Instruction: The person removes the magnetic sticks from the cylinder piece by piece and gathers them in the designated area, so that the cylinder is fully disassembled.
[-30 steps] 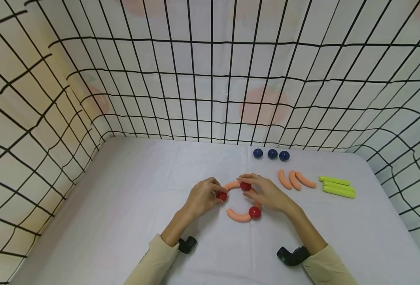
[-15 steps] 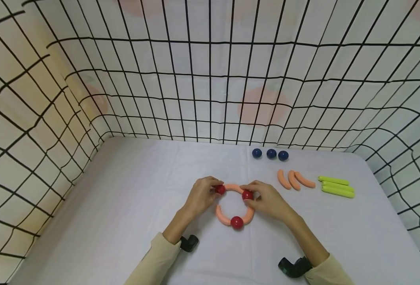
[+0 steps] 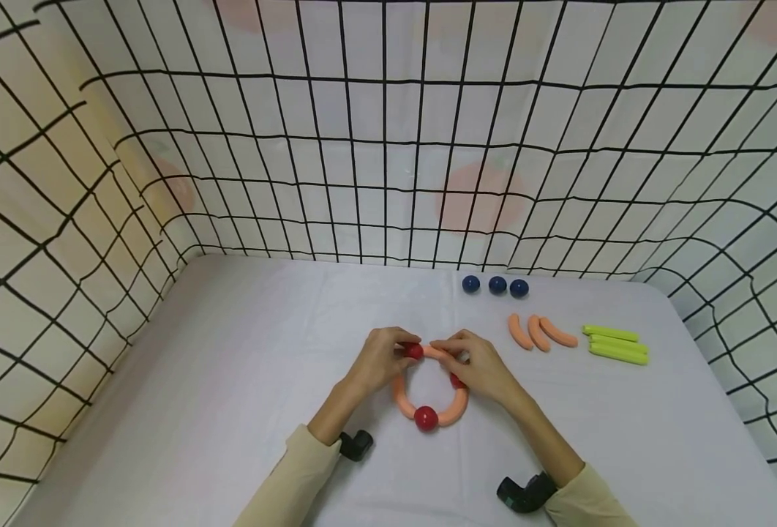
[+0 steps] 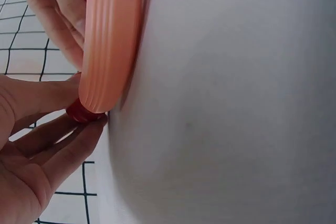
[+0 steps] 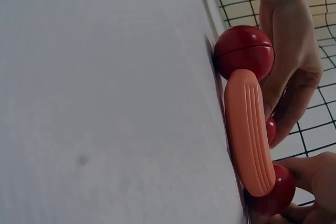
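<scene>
Red balls and curved orange rods form a ring low over the white tabletop, in the middle of the head view. My left hand (image 3: pixel 378 360) pinches the upper-left red ball (image 3: pixel 414 351) between thumb and fingers. In the left wrist view, the left orange rod (image 4: pixel 111 40) meets that ball. My right hand (image 3: pixel 483 369) pinches the top orange rod (image 3: pixel 433 352); its thumb partly covers the right red ball (image 3: pixel 457 381). At the near side, the front red ball (image 3: pixel 426 418) joins the left rod and the right orange rod (image 3: pixel 455 407).
Three blue balls (image 3: pixel 497 285) lie in a row at the back of the white table (image 3: pixel 244 380). Right of the ring are three loose curved orange rods (image 3: pixel 537 334) and three straight yellow-green rods (image 3: pixel 617 344). Black wire mesh (image 3: pixel 388 161) encloses the back and sides.
The ring has turned and shifted left, its front ball moving left and nearer. The gap at its left has closed. My right hand moved from the right ball to the top rod.
</scene>
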The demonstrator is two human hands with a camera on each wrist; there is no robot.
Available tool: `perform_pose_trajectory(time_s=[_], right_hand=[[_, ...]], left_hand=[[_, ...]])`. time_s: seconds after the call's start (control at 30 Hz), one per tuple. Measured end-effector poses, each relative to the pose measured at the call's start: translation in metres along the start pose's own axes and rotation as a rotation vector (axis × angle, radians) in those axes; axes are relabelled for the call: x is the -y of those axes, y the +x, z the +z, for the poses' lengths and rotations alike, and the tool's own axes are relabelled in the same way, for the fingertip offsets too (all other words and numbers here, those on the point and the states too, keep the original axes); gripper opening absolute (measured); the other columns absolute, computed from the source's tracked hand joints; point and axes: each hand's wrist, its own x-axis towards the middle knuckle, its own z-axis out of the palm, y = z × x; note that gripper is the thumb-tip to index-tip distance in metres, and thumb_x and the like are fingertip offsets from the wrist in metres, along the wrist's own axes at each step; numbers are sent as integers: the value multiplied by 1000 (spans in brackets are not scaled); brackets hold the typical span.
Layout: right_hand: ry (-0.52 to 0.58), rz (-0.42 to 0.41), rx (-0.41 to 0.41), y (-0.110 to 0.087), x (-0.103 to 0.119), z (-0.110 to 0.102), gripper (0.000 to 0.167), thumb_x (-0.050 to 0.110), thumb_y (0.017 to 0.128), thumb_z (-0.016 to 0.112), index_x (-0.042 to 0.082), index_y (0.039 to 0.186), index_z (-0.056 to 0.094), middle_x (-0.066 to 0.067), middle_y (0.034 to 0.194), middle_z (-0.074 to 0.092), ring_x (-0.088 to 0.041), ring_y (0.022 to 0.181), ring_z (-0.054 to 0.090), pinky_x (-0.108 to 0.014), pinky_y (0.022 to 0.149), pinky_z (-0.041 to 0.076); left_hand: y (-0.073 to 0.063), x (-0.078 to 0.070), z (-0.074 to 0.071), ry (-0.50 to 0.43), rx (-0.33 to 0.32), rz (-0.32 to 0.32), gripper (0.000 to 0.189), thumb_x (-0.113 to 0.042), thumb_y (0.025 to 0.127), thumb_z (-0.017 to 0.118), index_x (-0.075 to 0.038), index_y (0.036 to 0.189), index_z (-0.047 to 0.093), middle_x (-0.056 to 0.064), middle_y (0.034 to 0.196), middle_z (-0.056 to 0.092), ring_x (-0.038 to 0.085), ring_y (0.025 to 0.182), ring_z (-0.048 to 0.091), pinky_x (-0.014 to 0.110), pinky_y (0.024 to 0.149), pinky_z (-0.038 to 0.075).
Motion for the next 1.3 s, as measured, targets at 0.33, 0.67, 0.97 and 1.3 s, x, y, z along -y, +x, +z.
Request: perform_pose_trajectory(time_s=[0.33, 0.67, 0.97, 1.3], right_hand=[[-1, 19, -65, 1, 1, 3, 26, 9, 91, 78, 4, 117, 79, -11, 97, 72, -18, 83, 65, -19, 66, 49], [8, 26, -102, 0, 1, 11, 25, 8, 89, 80, 5, 114, 80, -8, 93, 71, -15, 81, 66, -18, 66, 50], [-3, 53, -153, -3, 1, 13, 22, 18, 87, 85, 7, 106, 83, -8, 90, 73, -16, 78, 67, -18, 61, 47], [-21, 66, -155, -5, 2, 11, 23, 19, 86, 86, 8, 106, 83, -7, 87, 72, -15, 76, 66, -19, 60, 47]], left_hand=[[3, -3, 1, 17, 37, -10, 28, 11, 86, 76, 11, 114, 74, 24, 113, 76, 32, 102, 77, 37, 88, 64], [3, -3, 1, 21, 28, -30, 27, 11, 86, 77, 10, 112, 75, 23, 112, 77, 32, 102, 76, 39, 87, 64], [1, 1, -4, 69, -18, -40, 26, 12, 84, 77, 8, 110, 77, 21, 111, 78, 29, 102, 77, 35, 86, 64], [2, -1, -7, 40, -14, -66, 27, 13, 85, 76, 9, 111, 76, 22, 111, 77, 31, 104, 76, 36, 87, 64]])
